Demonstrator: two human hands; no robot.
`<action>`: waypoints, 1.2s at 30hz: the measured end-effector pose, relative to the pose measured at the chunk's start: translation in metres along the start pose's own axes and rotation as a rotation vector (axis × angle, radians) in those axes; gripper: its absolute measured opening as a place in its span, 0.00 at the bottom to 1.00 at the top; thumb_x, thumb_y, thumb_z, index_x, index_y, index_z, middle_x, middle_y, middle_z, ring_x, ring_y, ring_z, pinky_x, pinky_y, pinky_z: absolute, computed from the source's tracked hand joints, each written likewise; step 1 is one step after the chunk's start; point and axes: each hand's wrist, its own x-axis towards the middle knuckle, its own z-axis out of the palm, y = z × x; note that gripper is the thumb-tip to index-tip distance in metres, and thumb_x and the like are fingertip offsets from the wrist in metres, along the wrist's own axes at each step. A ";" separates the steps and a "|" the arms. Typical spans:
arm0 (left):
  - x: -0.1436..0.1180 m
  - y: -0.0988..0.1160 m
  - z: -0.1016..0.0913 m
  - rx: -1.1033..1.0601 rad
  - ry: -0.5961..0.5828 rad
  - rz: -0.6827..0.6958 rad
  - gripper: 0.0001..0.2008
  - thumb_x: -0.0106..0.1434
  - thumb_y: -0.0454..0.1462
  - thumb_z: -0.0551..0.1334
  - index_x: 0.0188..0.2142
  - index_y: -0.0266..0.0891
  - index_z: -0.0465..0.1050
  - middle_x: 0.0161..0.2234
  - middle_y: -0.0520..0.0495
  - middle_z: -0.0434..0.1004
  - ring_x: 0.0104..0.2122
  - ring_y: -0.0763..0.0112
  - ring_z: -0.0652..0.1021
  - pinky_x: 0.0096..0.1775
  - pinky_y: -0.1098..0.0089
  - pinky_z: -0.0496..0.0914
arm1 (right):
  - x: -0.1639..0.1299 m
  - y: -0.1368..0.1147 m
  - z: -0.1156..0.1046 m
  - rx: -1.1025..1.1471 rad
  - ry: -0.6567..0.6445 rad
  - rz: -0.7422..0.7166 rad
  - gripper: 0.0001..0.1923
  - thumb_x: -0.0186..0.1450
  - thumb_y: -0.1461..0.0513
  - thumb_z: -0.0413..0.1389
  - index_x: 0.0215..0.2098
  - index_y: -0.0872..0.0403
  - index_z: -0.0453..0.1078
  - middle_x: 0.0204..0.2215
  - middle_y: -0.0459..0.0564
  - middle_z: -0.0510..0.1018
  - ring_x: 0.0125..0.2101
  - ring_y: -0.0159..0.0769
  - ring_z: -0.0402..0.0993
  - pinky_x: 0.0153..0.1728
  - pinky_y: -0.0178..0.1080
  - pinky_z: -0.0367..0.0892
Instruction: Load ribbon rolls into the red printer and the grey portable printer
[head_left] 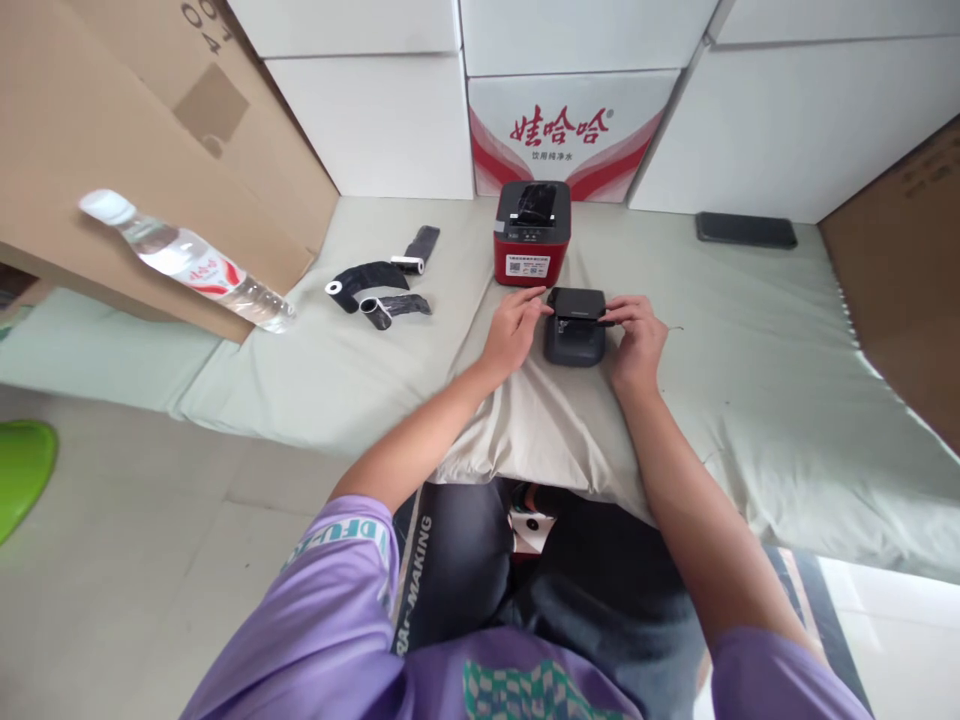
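Observation:
In front of me on the cloth sits a small black printer (574,345), with its dark lid (579,303) partly raised at the far side. My left hand (514,328) holds the lid's left edge between curled fingers. On the opposite edge, my right hand (636,335) grips the lid with thumb and fingers. The inside of the printer is mostly hidden from this angle. Just behind it stands a red and black receipt printer (531,240), with a strip of black paper on its top and a white label on its front.
Left of my hands lie several small rolls of black paper (369,278), partly unwound. A water bottle (202,265) lies tilted by a cardboard box (225,190). A black phone (746,230) rests at the back right. White boxes (375,120) line the rear.

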 end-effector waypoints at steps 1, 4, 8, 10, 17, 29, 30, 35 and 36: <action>0.001 -0.002 0.000 -0.006 -0.005 0.003 0.35 0.79 0.54 0.41 0.47 0.41 0.84 0.64 0.41 0.79 0.65 0.61 0.74 0.70 0.58 0.64 | 0.000 0.001 0.000 -0.007 -0.006 0.007 0.15 0.62 0.57 0.51 0.24 0.48 0.77 0.37 0.53 0.79 0.46 0.48 0.77 0.57 0.56 0.71; 0.004 -0.011 0.003 -0.008 -0.070 0.056 0.35 0.79 0.55 0.40 0.61 0.39 0.79 0.71 0.40 0.69 0.70 0.61 0.70 0.73 0.57 0.60 | 0.000 -0.001 0.001 -0.039 0.004 0.013 0.15 0.62 0.56 0.51 0.24 0.48 0.77 0.42 0.54 0.77 0.50 0.49 0.76 0.60 0.58 0.70; 0.008 -0.020 0.009 0.025 -0.195 0.111 0.34 0.79 0.54 0.40 0.68 0.42 0.72 0.76 0.41 0.61 0.73 0.62 0.66 0.75 0.56 0.56 | -0.002 -0.007 0.003 -0.094 0.032 0.007 0.13 0.59 0.57 0.52 0.23 0.48 0.76 0.47 0.54 0.75 0.51 0.48 0.73 0.61 0.57 0.70; 0.007 -0.019 0.009 0.015 -0.144 0.098 0.34 0.79 0.55 0.41 0.65 0.41 0.74 0.72 0.39 0.68 0.71 0.62 0.69 0.74 0.56 0.59 | -0.003 -0.011 0.003 -0.100 0.033 0.010 0.12 0.58 0.58 0.51 0.22 0.49 0.75 0.47 0.54 0.74 0.49 0.47 0.73 0.60 0.56 0.70; 0.002 -0.004 -0.007 0.058 -0.103 0.140 0.35 0.79 0.55 0.43 0.38 0.42 0.85 0.61 0.43 0.82 0.61 0.61 0.76 0.68 0.55 0.67 | -0.004 -0.018 0.003 -0.142 -0.002 0.034 0.11 0.56 0.60 0.49 0.20 0.49 0.71 0.53 0.52 0.77 0.52 0.47 0.71 0.63 0.57 0.68; 0.003 -0.012 -0.007 0.268 -0.122 0.250 0.38 0.78 0.57 0.36 0.65 0.43 0.75 0.72 0.42 0.69 0.66 0.57 0.71 0.70 0.51 0.63 | -0.005 0.004 0.005 -0.073 0.039 -0.056 0.14 0.59 0.59 0.50 0.20 0.49 0.74 0.56 0.48 0.79 0.53 0.48 0.69 0.63 0.58 0.63; 0.005 -0.011 -0.005 0.326 -0.126 0.221 0.37 0.78 0.56 0.37 0.69 0.45 0.71 0.74 0.43 0.65 0.69 0.55 0.68 0.71 0.48 0.61 | -0.005 0.005 0.005 -0.097 0.030 -0.072 0.14 0.59 0.60 0.50 0.20 0.49 0.74 0.57 0.46 0.80 0.55 0.49 0.68 0.65 0.59 0.61; 0.030 0.005 0.002 0.571 -0.136 0.101 0.31 0.78 0.53 0.46 0.75 0.53 0.59 0.79 0.48 0.50 0.77 0.46 0.53 0.73 0.38 0.52 | -0.007 0.004 0.004 -0.192 -0.039 -0.123 0.13 0.61 0.61 0.53 0.23 0.48 0.76 0.64 0.40 0.77 0.63 0.50 0.62 0.68 0.61 0.54; 0.037 0.011 0.002 0.608 -0.123 0.108 0.30 0.77 0.51 0.49 0.75 0.53 0.59 0.79 0.49 0.50 0.79 0.46 0.50 0.74 0.36 0.49 | -0.007 0.004 0.004 -0.196 -0.047 -0.124 0.13 0.61 0.61 0.53 0.24 0.48 0.77 0.64 0.40 0.77 0.63 0.50 0.62 0.68 0.61 0.55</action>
